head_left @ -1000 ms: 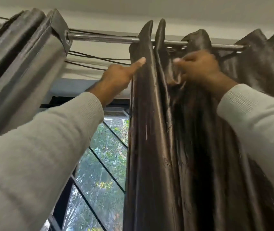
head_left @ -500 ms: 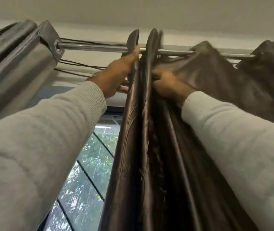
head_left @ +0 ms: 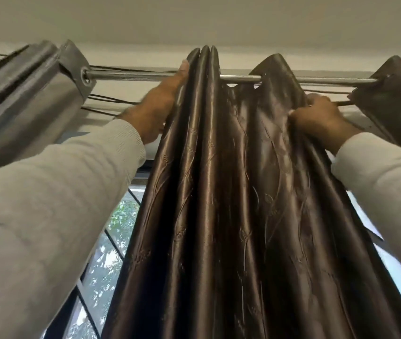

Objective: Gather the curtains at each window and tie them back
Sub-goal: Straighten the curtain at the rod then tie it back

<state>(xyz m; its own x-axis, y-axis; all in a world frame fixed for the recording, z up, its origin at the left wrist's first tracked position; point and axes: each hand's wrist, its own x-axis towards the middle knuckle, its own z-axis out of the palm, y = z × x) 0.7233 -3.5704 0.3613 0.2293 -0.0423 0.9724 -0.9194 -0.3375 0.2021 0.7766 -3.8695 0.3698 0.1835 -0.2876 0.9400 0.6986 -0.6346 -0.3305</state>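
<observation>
Two hands up at the curtain rod (head_left: pixel 145 75), both on the brown curtain (head_left: pixel 231 192). Your left hand (head_left: pixel 155 106) lies just below the rod, fingers straight and pressed flat against the leftmost stack of folds, fingertip reaching rod height. Your right hand (head_left: pixel 321 118) sits below the rod further right, fingers curled, pinching a fold of the same fabric. Curtain hangs from the rod by its eyelets: three folds packed tight beside your left hand, one peak between your hands, another bunch past your right hand at the rod's right end. Grey curtain (head_left: pixel 35 94) is bunched at the rod's left end, well apart from your hands. Window panes (head_left: pixel 111 253) show below the rod, between the two curtains.

Step in hand looks like gathering, not yet tying. Next move likely calls for sliding the spread folds along the rod until they close up; pull evenly, since eyelets may snag. No tieback visible.
</observation>
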